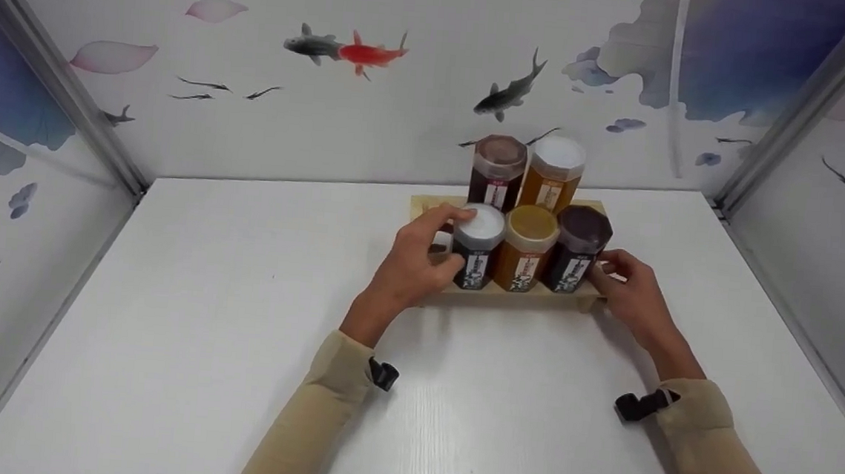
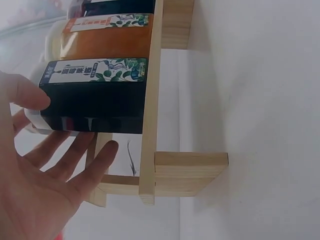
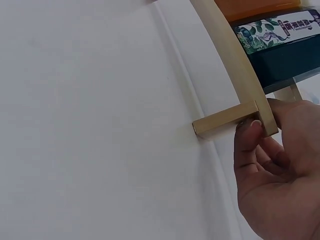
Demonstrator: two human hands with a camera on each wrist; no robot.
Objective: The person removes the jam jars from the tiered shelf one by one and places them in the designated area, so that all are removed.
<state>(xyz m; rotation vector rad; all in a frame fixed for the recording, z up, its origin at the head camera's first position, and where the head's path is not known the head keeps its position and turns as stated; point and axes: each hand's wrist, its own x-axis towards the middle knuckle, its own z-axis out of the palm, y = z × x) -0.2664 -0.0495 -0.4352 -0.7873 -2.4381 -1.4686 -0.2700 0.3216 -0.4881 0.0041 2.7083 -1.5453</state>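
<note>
A wooden rack [image 1: 588, 299] sits on the white table [image 1: 202, 311], near the back wall, and five jars stand on it in two rows. The left hand [image 1: 411, 266] reaches for the front left jar, the dark jar with the white lid [image 1: 477, 247]. Its thumb touches the lid end and its fingers [image 2: 95, 160] are spread under and beside the jar, so it looks like it is just starting to take hold, not squeezing tight yet. The right hand [image 1: 630, 292] is at the right end of the rack. Its thumb and fingers pinch the end of the front bar [image 3: 235, 60], by the little wooden foot [image 3: 222, 121], and that seems to keep the rack from sliding. Next to the dark jar stand an orange jar [image 1: 525, 255] and a jar with a dark lid [image 1: 577, 255]. I think the step is grabbing the jar. Next, the left fingers need to close around it and lift it straight up, without bumping the orange jar, which stands very close beside it.
</note>
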